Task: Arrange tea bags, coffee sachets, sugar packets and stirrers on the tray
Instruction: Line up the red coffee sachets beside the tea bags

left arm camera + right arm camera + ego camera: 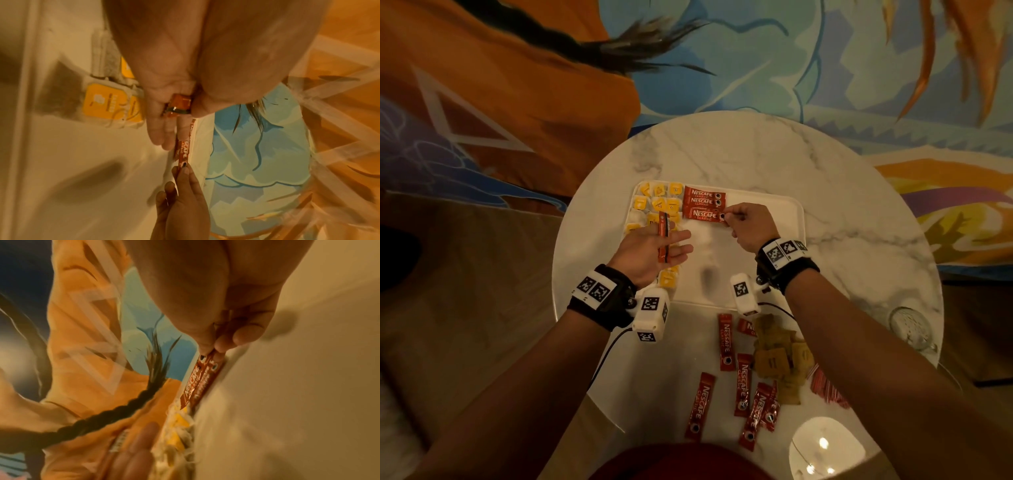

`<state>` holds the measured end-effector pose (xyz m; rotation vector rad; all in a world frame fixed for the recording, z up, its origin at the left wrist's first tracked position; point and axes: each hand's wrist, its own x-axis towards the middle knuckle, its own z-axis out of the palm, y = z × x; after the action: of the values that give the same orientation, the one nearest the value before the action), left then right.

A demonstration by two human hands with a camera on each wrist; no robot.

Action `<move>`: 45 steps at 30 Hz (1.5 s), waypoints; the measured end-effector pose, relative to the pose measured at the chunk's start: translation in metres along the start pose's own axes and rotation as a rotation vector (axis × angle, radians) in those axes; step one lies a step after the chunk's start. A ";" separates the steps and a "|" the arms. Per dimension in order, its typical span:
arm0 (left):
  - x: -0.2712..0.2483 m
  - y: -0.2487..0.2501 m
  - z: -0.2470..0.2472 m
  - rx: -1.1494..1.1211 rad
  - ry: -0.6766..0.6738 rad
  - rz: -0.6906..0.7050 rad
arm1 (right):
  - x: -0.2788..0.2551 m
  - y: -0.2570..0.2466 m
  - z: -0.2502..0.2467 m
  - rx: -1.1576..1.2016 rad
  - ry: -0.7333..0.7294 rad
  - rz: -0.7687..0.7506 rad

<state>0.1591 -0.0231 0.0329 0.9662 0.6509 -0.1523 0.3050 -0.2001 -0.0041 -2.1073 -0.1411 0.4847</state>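
Note:
A white tray (763, 270) lies on the round marble table. Tea bags (654, 204) with yellow tags fill its left side. Three red coffee sachets (703, 202) lie side by side at its far middle. My right hand (726, 219) pinches the right end of the nearest of them (182, 152), just above the tray floor. My left hand (675, 244) hovers over the tea bags, palm turned up, fingers stretched. It grips a red coffee sachet (663, 236) on edge between thumb and palm (179, 105). In the right wrist view the row of sachets (197, 381) runs away from my fingertips (218, 345).
On the table in front of the tray lie several loose coffee sachets (726, 342), a pile of brown sugar packets (780, 356) and red-striped sticks (825, 387). A glass (911, 329) stands near the right edge. The tray's right half is bare.

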 end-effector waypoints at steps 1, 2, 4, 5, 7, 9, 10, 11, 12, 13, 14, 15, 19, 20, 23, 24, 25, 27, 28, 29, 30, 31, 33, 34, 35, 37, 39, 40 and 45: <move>-0.003 0.000 0.000 0.032 -0.017 0.005 | 0.003 0.002 0.002 -0.023 -0.004 0.001; -0.004 -0.001 0.000 0.055 -0.022 0.009 | 0.006 0.005 0.005 -0.039 -0.009 -0.002; -0.007 -0.002 0.000 0.094 -0.015 0.016 | 0.009 0.007 0.009 -0.081 -0.012 -0.007; -0.007 -0.002 0.000 0.113 -0.007 0.019 | 0.011 0.008 0.011 -0.101 -0.010 -0.010; -0.009 -0.002 0.000 0.139 0.017 0.032 | 0.013 0.008 0.014 -0.131 -0.008 -0.018; -0.010 -0.003 -0.002 0.162 0.055 0.055 | 0.014 0.005 0.015 -0.164 -0.004 -0.019; -0.010 -0.002 -0.003 0.175 0.071 0.065 | 0.014 0.005 0.015 -0.179 -0.003 -0.016; -0.010 -0.002 -0.004 0.182 0.085 0.072 | 0.014 0.003 0.015 -0.194 -0.003 -0.013; -0.010 -0.002 -0.004 0.181 0.097 0.075 | 0.014 0.003 0.015 -0.208 -0.002 -0.013; -0.010 -0.001 -0.005 0.173 0.105 0.075 | 0.013 0.002 0.015 -0.221 0.001 -0.014; -0.011 -0.001 -0.006 0.164 0.112 0.074 | 0.013 0.002 0.015 -0.231 0.008 -0.020; -0.011 0.000 -0.006 0.157 0.118 0.071 | 0.012 0.001 0.015 -0.238 0.016 -0.021; -0.012 0.004 -0.006 0.176 0.108 0.071 | 0.011 0.001 0.012 -0.232 0.041 0.026; -0.012 0.005 -0.006 0.184 0.103 0.073 | 0.010 0.002 0.011 -0.247 0.050 0.021; -0.009 0.007 -0.004 0.226 0.092 0.087 | 0.001 -0.004 0.005 -0.285 0.085 -0.073; -0.008 0.008 -0.003 0.251 0.091 0.095 | -0.003 -0.006 0.003 -0.242 0.080 -0.105; -0.007 0.009 -0.002 0.282 0.092 0.106 | -0.009 -0.011 0.001 -0.171 0.057 -0.123; -0.006 0.010 0.000 0.350 0.106 0.136 | -0.024 -0.024 -0.004 -0.026 -0.035 -0.133; -0.005 0.011 0.001 0.381 0.117 0.150 | -0.032 -0.030 -0.006 0.023 -0.091 -0.130; -0.005 0.011 0.001 0.404 0.129 0.162 | -0.039 -0.035 -0.008 0.063 -0.148 -0.121; -0.005 0.012 0.003 0.422 0.137 0.174 | -0.047 -0.039 -0.011 0.102 -0.201 -0.106; -0.004 0.012 0.004 0.440 0.142 0.190 | -0.052 -0.041 -0.012 0.128 -0.241 -0.090; -0.006 0.010 0.007 0.485 0.138 0.234 | -0.059 -0.039 -0.013 0.163 -0.274 -0.068; -0.007 0.010 0.008 0.509 0.134 0.260 | -0.061 -0.037 -0.013 0.171 -0.267 -0.075; -0.008 0.009 0.008 0.529 0.126 0.282 | -0.061 -0.033 -0.013 0.177 -0.249 -0.093; -0.010 0.008 0.009 0.544 0.103 0.302 | -0.062 -0.027 -0.013 0.203 -0.209 -0.129; -0.011 0.008 0.009 0.511 0.102 0.297 | -0.064 -0.024 -0.013 0.237 -0.182 -0.137; -0.012 0.008 0.009 0.485 0.104 0.291 | -0.065 -0.023 -0.014 0.249 -0.174 -0.137; -0.013 0.008 0.010 0.426 0.110 0.282 | -0.068 -0.020 -0.016 0.254 -0.158 -0.150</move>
<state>0.1563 -0.0287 0.0500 1.4742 0.5865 0.0149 0.2508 -0.2207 0.0397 -1.7954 -0.3107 0.5488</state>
